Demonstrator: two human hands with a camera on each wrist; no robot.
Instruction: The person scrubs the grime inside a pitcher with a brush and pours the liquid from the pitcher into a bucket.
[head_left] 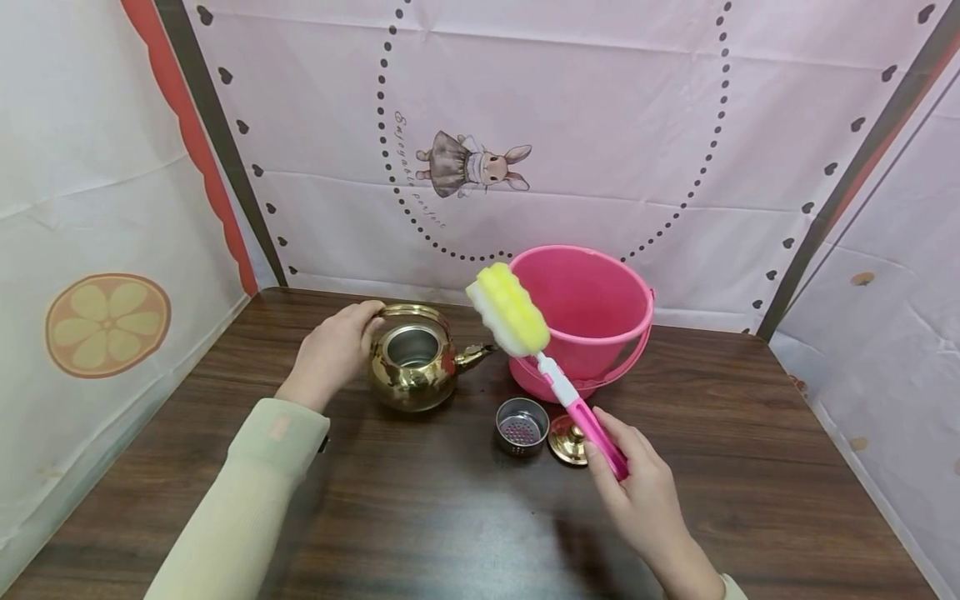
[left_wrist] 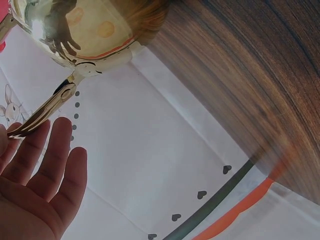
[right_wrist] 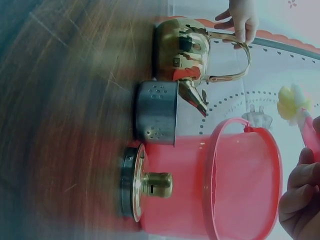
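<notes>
My left hand (head_left: 335, 346) pinches the top handle of a shiny gold teapot (head_left: 414, 385), which has no lid on it. In the left wrist view, the fingertips (left_wrist: 59, 127) meet the handle (left_wrist: 47, 111) near its top. A sponge bottle brush (head_left: 510, 310) with a yellow and white head and a pink and white handle is gripped in my right hand (head_left: 637, 487), raised over the table. Below the brush, a metal strainer (head_left: 522, 427) with a perforated bottom stands on the table. The gold lid (head_left: 567, 442), knob upward, lies beside it, partly hidden by the brush handle.
A pink bucket (head_left: 633, 321) stands behind the strainer and lid, its handle hanging down in front. The dark wooden table (head_left: 420, 517) is bordered by printed cloth walls (head_left: 600, 108) at the back and sides.
</notes>
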